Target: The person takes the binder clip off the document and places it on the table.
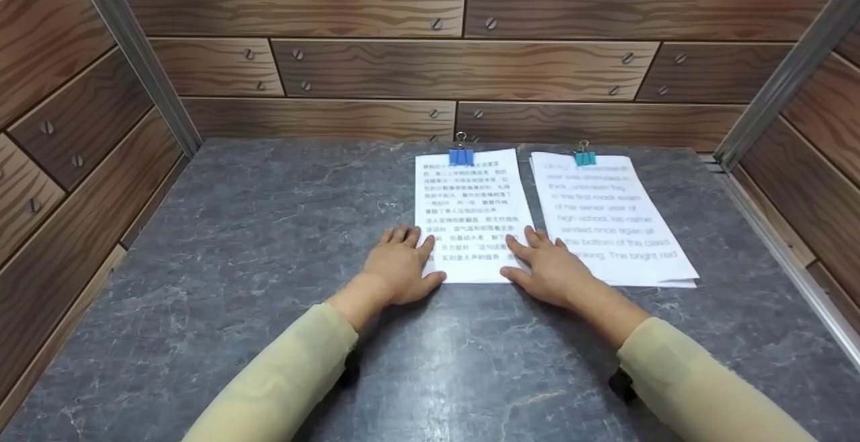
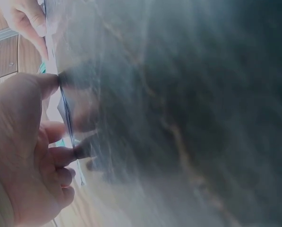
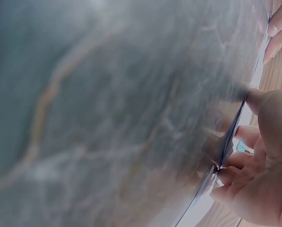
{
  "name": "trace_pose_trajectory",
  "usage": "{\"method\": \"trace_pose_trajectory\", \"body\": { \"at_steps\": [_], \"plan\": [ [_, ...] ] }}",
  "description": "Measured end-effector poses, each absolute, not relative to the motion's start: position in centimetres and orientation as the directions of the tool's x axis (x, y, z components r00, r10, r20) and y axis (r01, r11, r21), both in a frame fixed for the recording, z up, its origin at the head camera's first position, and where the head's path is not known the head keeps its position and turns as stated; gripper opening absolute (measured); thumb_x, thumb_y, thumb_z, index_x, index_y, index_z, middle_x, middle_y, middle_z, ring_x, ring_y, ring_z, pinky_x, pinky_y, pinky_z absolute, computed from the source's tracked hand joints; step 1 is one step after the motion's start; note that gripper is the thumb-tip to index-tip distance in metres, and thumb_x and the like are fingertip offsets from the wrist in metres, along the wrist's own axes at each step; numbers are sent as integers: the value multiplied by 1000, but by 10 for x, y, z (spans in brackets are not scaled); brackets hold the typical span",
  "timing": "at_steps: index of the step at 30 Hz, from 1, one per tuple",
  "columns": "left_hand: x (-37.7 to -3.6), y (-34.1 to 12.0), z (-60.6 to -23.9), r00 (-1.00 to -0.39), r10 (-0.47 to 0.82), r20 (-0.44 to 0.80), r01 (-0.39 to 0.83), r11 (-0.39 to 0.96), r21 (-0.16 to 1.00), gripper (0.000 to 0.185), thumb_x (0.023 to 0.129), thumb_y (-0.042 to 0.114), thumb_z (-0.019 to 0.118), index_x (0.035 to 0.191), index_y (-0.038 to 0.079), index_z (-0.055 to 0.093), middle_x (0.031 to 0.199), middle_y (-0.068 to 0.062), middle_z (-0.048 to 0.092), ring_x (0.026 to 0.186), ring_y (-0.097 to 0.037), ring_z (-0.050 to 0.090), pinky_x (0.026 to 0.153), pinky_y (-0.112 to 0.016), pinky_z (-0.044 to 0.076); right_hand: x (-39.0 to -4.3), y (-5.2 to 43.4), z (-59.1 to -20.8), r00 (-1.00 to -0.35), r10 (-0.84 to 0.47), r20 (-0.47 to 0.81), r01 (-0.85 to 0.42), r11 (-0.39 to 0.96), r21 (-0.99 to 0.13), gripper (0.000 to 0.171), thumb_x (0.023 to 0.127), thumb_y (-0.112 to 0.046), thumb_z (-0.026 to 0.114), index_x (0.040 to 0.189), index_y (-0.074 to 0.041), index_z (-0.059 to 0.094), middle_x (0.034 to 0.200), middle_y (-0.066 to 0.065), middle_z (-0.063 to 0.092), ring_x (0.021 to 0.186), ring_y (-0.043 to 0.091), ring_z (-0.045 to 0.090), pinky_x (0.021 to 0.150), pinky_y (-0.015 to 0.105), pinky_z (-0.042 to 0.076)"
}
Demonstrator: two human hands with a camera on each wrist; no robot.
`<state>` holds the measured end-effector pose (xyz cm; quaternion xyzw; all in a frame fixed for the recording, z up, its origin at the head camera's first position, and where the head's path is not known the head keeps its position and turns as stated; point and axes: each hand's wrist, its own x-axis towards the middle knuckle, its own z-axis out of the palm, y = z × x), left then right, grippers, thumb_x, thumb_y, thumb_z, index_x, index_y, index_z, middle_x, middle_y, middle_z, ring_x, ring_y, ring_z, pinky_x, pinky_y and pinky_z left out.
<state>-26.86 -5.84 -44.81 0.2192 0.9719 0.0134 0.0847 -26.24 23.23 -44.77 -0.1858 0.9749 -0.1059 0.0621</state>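
Note:
Two clipped stacks of printed paper lie side by side on the grey marble table [image 1: 269, 227]. The left stack [image 1: 470, 213] has a blue binder clip [image 1: 461, 156] at its top edge. The right stack [image 1: 611, 220] has a teal binder clip [image 1: 584, 157]. My left hand [image 1: 403, 264] lies flat at the left stack's lower left edge, fingers straight and touching the paper. My right hand [image 1: 544, 264] lies flat on that stack's lower right corner, in the gap between the two stacks. In the wrist views the left hand [image 2: 22, 142] and right hand [image 3: 263, 161] touch the thin paper edge [image 2: 65, 113].
Wood-grain panel walls [image 1: 376, 66] with metal corner posts [image 1: 134, 52] close in the table at the back and both sides. The table's left half and front are bare stone. A metal rail [image 1: 786, 254] runs along the right edge.

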Motion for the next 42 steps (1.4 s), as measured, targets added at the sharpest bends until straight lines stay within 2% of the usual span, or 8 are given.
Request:
{"method": "trace_pose_trajectory", "body": {
  "at_steps": [19, 31, 38, 42],
  "plan": [
    [-255, -64, -443, -858, 496, -132, 493, 868, 56, 78, 107, 63, 47, 164, 9, 41, 167, -21, 37, 158, -36, 29, 130, -51, 19, -241, 230, -446, -913, -402, -72, -382, 902, -203, 69, 109, -47, 55, 161, -3, 44, 163, 37, 32, 151, 53, 32, 121, 69, 25],
    [-225, -69, -447, -849, 520, -97, 521, 853, 18, 77, 106, 62, 49, 160, 6, 47, 162, -23, 44, 155, -37, 36, 129, -52, 20, -212, 223, -447, -909, -414, -53, -401, 901, -167, 69, 108, -49, 58, 159, -3, 48, 161, 37, 37, 149, 52, 37, 118, 70, 31],
    [-200, -74, -446, -842, 534, -76, 535, 845, 12, 77, 106, 61, 50, 158, 3, 50, 160, -25, 46, 153, -39, 39, 128, -54, 22, -189, 220, -448, -900, -435, -15, -426, 888, -174, 67, 106, -49, 61, 155, -2, 54, 157, 38, 42, 146, 53, 41, 115, 71, 35],
    [-187, -78, -447, -829, 555, -65, 556, 831, 10, 77, 106, 60, 51, 156, 1, 51, 160, -25, 46, 153, -39, 38, 128, -54, 24, -177, 218, -449, -900, -435, -19, -424, 885, -193, 67, 105, -48, 63, 154, -3, 55, 157, 37, 43, 147, 53, 40, 116, 72, 33]
  ]
}}
